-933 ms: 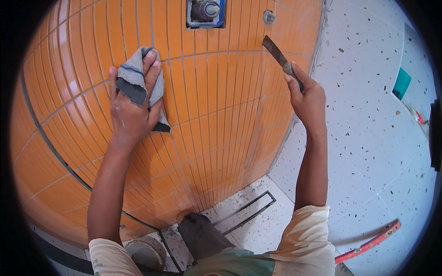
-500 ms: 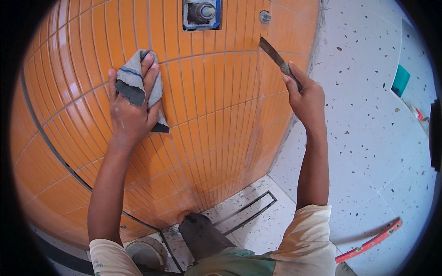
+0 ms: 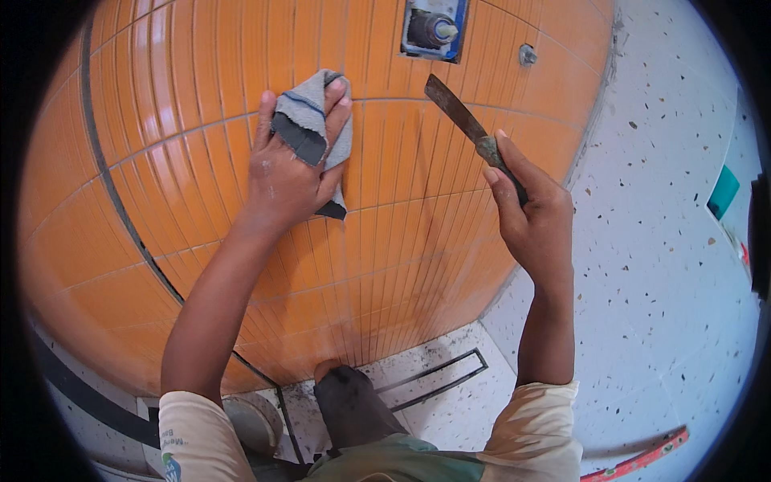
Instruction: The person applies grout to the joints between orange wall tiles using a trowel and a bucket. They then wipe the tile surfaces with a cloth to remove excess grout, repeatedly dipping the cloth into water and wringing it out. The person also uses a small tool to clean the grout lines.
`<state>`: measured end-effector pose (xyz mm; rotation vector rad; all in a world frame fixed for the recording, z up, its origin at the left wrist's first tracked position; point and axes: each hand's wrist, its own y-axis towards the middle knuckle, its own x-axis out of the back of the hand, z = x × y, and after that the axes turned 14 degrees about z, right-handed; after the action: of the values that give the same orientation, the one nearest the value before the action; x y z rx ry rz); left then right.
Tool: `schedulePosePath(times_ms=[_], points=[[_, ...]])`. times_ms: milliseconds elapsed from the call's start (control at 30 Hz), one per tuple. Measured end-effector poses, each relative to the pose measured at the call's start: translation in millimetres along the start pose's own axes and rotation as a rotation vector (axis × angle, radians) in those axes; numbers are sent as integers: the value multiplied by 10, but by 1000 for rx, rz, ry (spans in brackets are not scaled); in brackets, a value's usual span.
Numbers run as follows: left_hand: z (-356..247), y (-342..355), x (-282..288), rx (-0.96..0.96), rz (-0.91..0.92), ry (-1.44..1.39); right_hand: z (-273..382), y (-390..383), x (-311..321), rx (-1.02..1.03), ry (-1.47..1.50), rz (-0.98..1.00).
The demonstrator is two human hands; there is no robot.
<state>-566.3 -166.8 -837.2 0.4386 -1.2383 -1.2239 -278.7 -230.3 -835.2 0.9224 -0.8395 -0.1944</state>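
Note:
Pressed to the orange ribbed tile wall, my left hand is closed over a folded grey cloth with a dark patch. The cloth's edges stick out between and beyond the fingers. My right hand grips the dark handle of a knife with a narrow, worn blade and a slanted tip. Its blade points up and left, in front of the tiles below the boxed valve fitting. Whether the tip touches the wall I cannot tell.
A small metal pipe fitting juts from the wall. To the right stands a white speckled wall. Below are a rectangular floor drain frame, a bucket and a red spirit level.
The view has shifted, so the wall appears farther right. My right hand has brought the knife leftward along the wall, closer to the cloth. My left hand stays around the cloth.

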Motion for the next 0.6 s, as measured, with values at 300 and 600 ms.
schedulePosePath(times_ms=[300,600], points=[[-11,6,-2,6,-8,-24,124,118,-142,1,-28,7],[26,-38,-60,-1,-21,-64,311,98,-102,-7,-12,75]])
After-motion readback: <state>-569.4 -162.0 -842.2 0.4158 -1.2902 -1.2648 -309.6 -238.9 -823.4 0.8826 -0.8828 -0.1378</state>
